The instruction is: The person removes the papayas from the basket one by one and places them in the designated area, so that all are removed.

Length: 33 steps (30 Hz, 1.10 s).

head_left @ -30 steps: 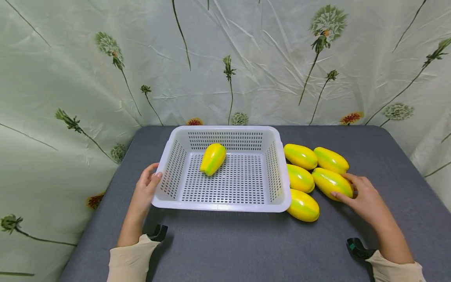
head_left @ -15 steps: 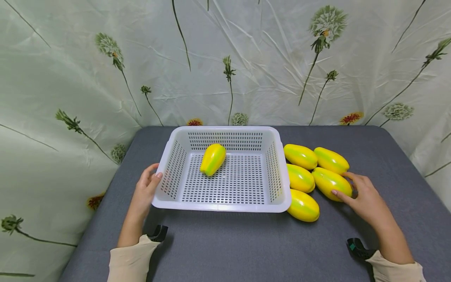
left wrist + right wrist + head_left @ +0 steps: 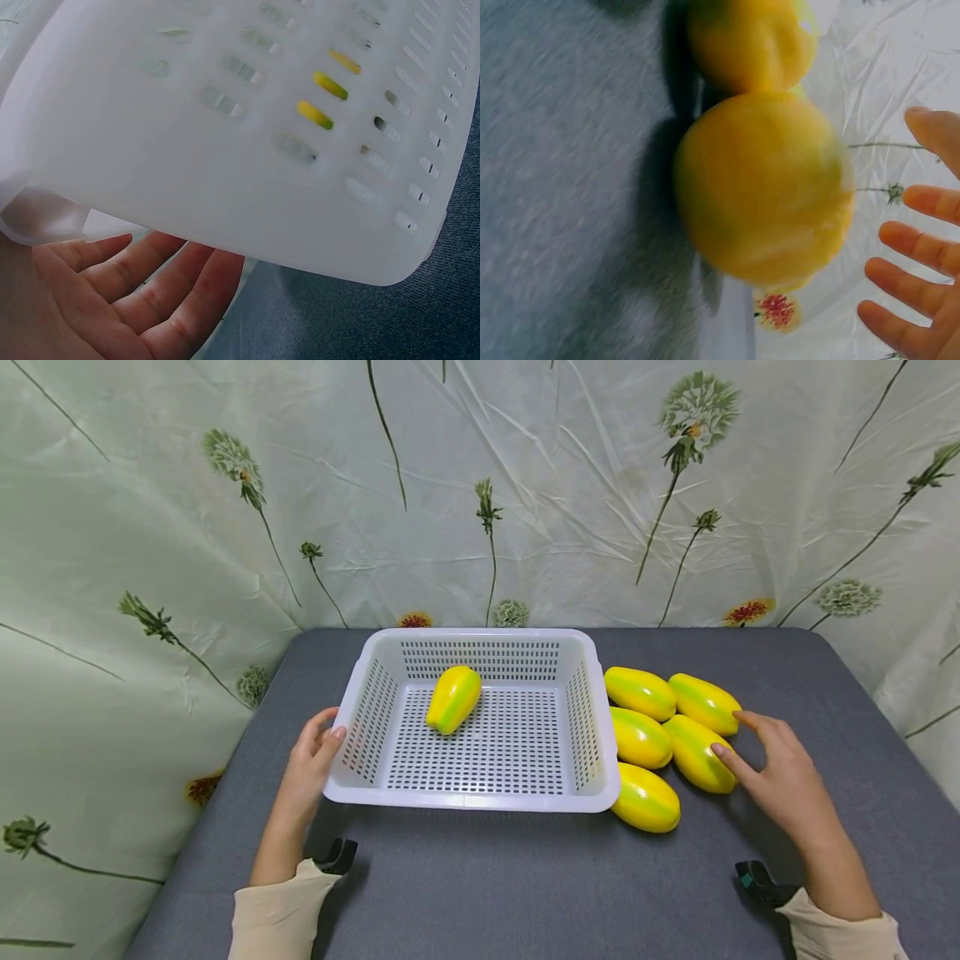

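Note:
A white plastic basket (image 3: pixel 468 802) with slotted walls stands in the middle of the table, one yellow-green papaya (image 3: pixel 453 699) lying inside. My left hand (image 3: pixel 311 760) holds the basket's left rim; in the left wrist view its fingers (image 3: pixel 199 289) reach under that rim. To the basket's right lie several more papayas, close together. My right hand (image 3: pixel 783 777) hovers over the right end of the nearest papaya (image 3: pixel 701 754), fingers spread. The right wrist view has that hand (image 3: pixel 922 247) apart from a large papaya (image 3: pixel 765 187), nothing in its grasp.
Other papayas lie at the back right (image 3: pixel 705 703), beside the basket's wall (image 3: pixel 641 693), and at the front (image 3: pixel 647 799). Grey cloth covers the table (image 3: pixel 525 885). A flower-printed curtain (image 3: pixel 555 485) hangs right behind it.
The papaya by my right hand has turned, its near end swinging left and toward me. My right hand has lifted off it slightly. The left hand and basket stay put.

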{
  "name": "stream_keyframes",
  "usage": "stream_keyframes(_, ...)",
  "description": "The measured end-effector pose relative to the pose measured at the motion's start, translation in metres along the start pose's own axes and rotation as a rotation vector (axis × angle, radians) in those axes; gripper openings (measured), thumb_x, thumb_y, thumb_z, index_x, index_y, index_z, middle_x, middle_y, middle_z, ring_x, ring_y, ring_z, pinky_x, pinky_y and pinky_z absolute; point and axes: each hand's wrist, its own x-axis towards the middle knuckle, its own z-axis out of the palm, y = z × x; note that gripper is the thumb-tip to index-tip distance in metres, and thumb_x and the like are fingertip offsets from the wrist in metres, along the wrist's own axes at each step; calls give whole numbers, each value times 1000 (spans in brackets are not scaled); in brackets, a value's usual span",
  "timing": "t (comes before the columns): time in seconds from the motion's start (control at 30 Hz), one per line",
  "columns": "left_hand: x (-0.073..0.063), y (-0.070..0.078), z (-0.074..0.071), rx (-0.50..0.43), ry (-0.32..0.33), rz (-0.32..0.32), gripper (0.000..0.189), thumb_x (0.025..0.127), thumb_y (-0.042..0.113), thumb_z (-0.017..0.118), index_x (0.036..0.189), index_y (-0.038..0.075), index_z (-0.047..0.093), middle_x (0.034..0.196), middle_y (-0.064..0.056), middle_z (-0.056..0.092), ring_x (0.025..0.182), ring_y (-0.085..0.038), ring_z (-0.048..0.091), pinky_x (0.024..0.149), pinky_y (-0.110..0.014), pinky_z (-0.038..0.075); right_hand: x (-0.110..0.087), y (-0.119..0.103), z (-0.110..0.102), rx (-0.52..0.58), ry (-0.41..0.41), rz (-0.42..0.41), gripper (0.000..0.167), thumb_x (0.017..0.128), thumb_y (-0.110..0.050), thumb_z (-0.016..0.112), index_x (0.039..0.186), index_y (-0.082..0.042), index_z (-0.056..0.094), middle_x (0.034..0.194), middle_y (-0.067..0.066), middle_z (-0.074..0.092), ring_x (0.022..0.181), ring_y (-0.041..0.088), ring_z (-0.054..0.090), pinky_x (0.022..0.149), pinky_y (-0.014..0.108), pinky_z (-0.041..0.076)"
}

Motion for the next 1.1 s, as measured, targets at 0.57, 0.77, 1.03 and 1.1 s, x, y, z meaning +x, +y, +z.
stream_keyframes(0.57, 1, 1, 1, -3, 2, 8, 44, 97, 23, 42, 135, 5, 30, 110, -26, 50, 79, -9, 57, 61, -29, 48, 24, -49, -13, 46, 159, -230, 50, 81, -17, 68, 124, -2, 48, 119, 20, 47, 108, 39, 40, 86, 56, 30)
stream_keyframes(0.77, 1, 1, 1, 1, 0, 12, 45, 97, 23, 42, 136, 5, 29, 111, -26, 50, 79, -9, 57, 60, -29, 48, 38, -69, -17, 43, 125, -273, 51, 77, -14, 71, 123, -5, 50, 120, 16, 48, 110, 36, 41, 86, 55, 32)
stream_keyframes(1.03, 0, 1, 0, 1, -3, -5, 46, 97, 24, 42, 136, 5, 28, 111, -26, 49, 81, -11, 57, 61, -30, 48, 59, -96, -15, 45, 122, -450, 51, 75, -14, 72, 121, -4, 52, 119, 14, 51, 109, 32, 44, 85, 52, 35)
stream_keyframes(1.1, 0, 1, 0, 7, 2, -8, 46, 97, 24, 41, 136, 5, 28, 111, -26, 49, 81, -11, 56, 61, -29, 48, 65, -105, -12, 40, 117, -494, 52, 74, -13, 73, 120, -3, 53, 118, 14, 52, 109, 32, 45, 85, 51, 35)
